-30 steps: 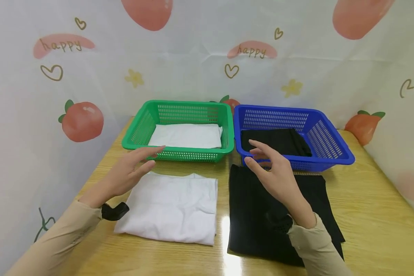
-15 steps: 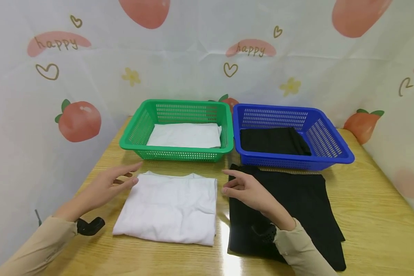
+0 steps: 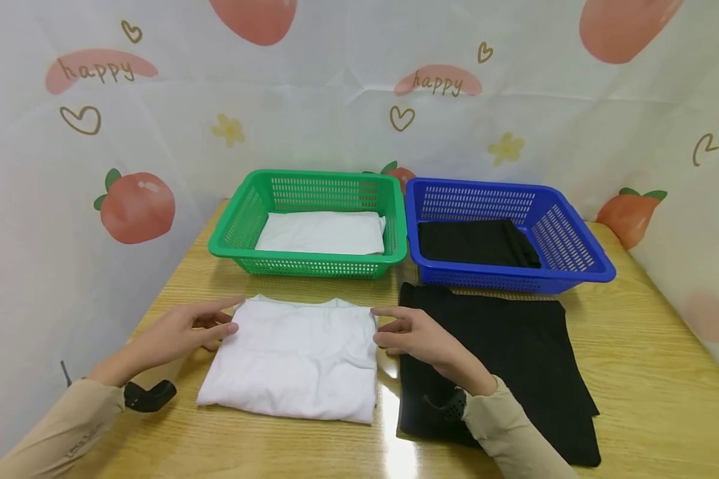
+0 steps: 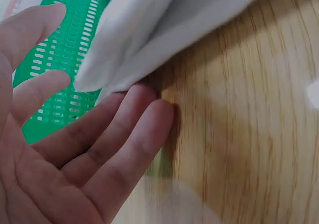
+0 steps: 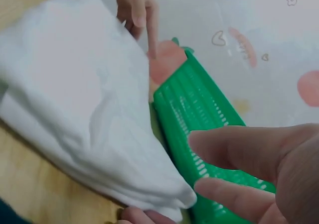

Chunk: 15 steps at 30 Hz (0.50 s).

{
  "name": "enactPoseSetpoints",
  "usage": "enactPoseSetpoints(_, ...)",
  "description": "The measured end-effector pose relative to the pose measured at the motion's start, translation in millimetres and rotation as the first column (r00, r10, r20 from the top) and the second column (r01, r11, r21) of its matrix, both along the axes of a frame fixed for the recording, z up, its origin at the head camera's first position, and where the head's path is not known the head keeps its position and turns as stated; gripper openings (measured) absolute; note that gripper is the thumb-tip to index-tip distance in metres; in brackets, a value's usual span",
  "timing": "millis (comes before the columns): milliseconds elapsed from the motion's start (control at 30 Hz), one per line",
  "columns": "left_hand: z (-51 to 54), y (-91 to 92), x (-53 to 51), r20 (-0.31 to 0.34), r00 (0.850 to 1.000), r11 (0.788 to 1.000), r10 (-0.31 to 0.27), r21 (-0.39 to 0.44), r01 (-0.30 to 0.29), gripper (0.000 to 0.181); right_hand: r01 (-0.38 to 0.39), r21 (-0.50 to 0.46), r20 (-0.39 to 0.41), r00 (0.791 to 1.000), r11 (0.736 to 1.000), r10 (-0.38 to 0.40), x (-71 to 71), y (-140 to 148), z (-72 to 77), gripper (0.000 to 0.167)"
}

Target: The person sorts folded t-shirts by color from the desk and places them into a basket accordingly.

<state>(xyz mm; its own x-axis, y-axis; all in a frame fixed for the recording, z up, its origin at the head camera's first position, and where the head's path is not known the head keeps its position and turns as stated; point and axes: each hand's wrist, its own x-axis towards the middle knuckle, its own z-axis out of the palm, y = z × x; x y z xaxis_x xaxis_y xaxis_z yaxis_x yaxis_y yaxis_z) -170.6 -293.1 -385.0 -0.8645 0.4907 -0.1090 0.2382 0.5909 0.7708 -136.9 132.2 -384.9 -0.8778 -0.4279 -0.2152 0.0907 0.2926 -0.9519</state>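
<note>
Head view: "happy" reads twice on the backdrop [image 3: 323, 133]; dark marks on the left sleeve [image 3: 54, 436] are illegible. White cloth [image 3: 293, 362] lies toward the wood-grain table's [image 3: 641, 372] left edge, the left hand [image 3: 176, 332] and right hand [image 3: 425, 339], thumbs and fingers parted, at its far corners. Green basket [image 3: 311, 257] and blue basket [image 3: 515, 274] stand near the table's far edge; black cloth [image 3: 515, 359] lies toward its right.
</note>
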Motion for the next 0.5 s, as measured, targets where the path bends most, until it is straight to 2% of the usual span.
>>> enactPoseSetpoints(100,-1.7,1.4,-1.9,0.064,0.998,0.999,-0.006,0.043,0.003,0.06,0.014,-0.056,0.054,0.998,0.998,-0.011,0.2,-3,-2.0,0.056)
enactPoseSetpoints(200,-1.8,3.8,-2.6,0.09,0.996,0.998,-0.024,0.055,0.019,0.059,0.046,-0.087,0.086,0.996,0.995,-0.038,0.8,-6,-3.5,0.056)
enactPoseSetpoints(367,0.2,6.8,-1.4,0.06,0.997,0.999,-0.038,0.026,0.037,0.059,0.115,-0.12,0.118,0.988,0.986,-0.101,0.6,-13,-5.3,0.054)
enactPoseSetpoints(500,0.9,6.2,-0.2,0.031,0.998,0.999,-0.054,0.0,0.054,0.059,0.134,-0.113,0.108,0.987,0.984,-0.122,-1.3,-17,-6.6,0.054)
